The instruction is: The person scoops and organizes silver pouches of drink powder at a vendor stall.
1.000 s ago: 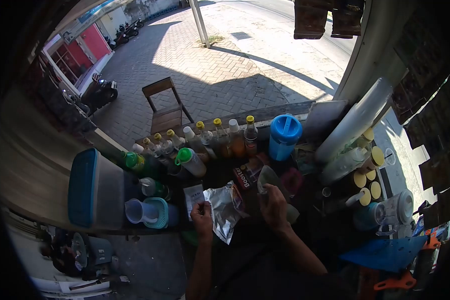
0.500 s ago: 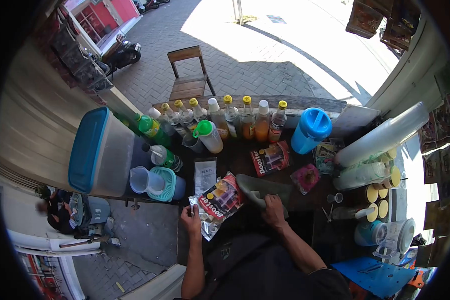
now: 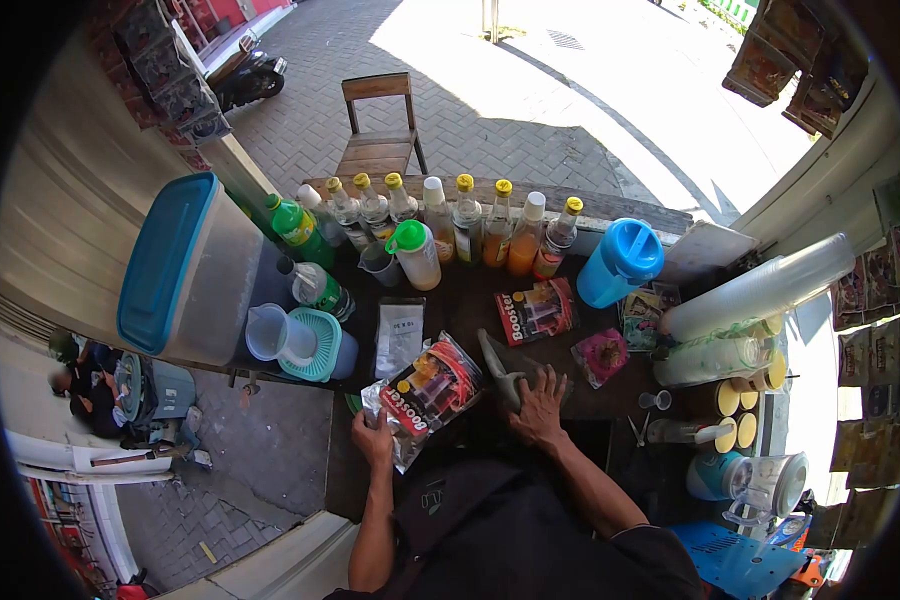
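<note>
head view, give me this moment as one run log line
left hand: holds Booster packet | right hand: open over grey-green item | second Booster packet: on table

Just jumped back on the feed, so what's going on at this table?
The person's left hand grips a shiny Booster packet by its edge. The right hand rests, fingers spread, on something limp and grey-green, perhaps a cloth or bag. Beyond it, a second Booster packet lies on the dark table, in front of a row of bottles.
</note>
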A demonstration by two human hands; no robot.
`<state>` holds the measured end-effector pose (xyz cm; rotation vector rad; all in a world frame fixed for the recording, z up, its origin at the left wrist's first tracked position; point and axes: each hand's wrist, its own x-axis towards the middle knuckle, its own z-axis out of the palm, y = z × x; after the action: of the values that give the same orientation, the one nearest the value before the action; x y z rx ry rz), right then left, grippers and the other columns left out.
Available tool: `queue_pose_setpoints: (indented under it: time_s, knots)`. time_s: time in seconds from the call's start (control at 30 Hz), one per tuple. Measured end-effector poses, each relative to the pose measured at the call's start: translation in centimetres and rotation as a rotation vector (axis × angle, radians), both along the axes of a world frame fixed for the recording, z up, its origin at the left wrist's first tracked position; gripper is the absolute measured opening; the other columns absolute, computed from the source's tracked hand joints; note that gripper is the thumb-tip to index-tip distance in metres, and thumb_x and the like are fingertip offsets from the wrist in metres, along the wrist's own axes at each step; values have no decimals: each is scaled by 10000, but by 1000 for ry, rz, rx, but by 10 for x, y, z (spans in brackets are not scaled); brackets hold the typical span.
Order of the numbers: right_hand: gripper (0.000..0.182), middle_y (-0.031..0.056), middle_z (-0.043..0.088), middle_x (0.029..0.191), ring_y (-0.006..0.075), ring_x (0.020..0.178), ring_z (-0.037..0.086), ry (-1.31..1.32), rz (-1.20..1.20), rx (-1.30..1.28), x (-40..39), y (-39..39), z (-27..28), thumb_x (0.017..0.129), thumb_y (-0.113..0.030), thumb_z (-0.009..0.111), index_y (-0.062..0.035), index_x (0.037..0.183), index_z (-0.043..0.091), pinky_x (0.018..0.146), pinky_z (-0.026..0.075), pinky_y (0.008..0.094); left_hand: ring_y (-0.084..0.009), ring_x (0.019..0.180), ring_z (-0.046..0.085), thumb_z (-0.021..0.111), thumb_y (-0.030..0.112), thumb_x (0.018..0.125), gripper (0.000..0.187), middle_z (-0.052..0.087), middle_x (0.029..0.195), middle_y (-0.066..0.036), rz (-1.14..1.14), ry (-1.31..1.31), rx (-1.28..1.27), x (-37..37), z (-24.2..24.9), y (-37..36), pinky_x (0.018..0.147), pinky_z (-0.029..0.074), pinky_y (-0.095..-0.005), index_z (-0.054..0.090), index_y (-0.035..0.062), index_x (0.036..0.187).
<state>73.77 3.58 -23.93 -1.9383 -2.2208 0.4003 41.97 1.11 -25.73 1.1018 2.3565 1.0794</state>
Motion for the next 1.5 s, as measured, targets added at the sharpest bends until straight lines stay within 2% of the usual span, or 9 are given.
queue_pose_setpoints:
  time_s: [0.23,0.47,0.63,0.83,0.93,1.2,1.37,1.43,1.5]
  knots:
    - [621,301,345,1335,478,1345,213,-51,162,-84,25,20,-12,719,-411,676,-43,1190,508,1080,158,637,-226,773,643,737,166,810,312,676,860,-162,-87,-206,15,-2,15,-1,727,487,-367,619,-67,980]
    - [733,285,464,1237,475,1024,551,593,-276,-195,2,23,-5,602,-75,651,-15,1300,435,859,474,466,-178,769,642,874,372,647,537,687,850,-109,-90,-392,-118,-13,-1,2,716,495,-344,655,-17,946]
    - [797,267,427,1259,447,972,587,489,-384,-87,-59,28,67,605,-8,616,-27,1367,382,813,506,446,-91,762,618,790,154,767,264,689,870,-29,-289,-452,-160,-17,-41,0,687,498,-287,684,-5,949]
    - [718,226,437,1246,403,997,589,479,518,-348,-114,13,43,677,-44,631,-80,1368,438,813,522,434,-110,737,619,712,184,842,221,682,859,-31,-222,-552,-107,-9,-31,-6,687,505,-289,675,2,961]
    - [668,210,471,1215,388,991,594,544,812,-392,-111,12,71,712,-46,610,-149,1359,479,801,522,430,-136,762,617,679,156,866,253,671,915,-58,-221,-1297,154,-16,-40,-27,713,517,-301,629,-3,1057]
    - [616,210,505,1129,364,913,617,171,-46,-92,-53,82,78,725,-42,630,-96,1322,487,743,522,443,-58,581,502,727,238,833,276,608,664,13,-295,-223,-160,-5,-9,-4,502,397,-281,644,-9,740]
    - [635,208,504,1178,372,947,617,402,727,-93,-74,45,95,784,-74,578,-299,1370,474,797,519,427,-64,578,506,731,215,814,276,609,644,-6,-395,-539,130,14,39,18,501,401,-297,630,-29,732]
    - [582,217,504,1158,368,909,632,390,520,-84,-69,44,70,773,-80,598,-229,1330,522,771,525,437,-70,568,514,728,187,810,252,615,634,-23,-441,-179,-204,2,27,20,505,408,-293,633,-33,735]
    - [566,228,505,1128,373,868,641,118,0,-186,-53,58,56,733,-76,635,-163,1286,554,744,531,442,-81,512,460,750,245,792,332,578,578,-27,-448,-457,19,12,32,24,480,377,-310,595,-20,666]
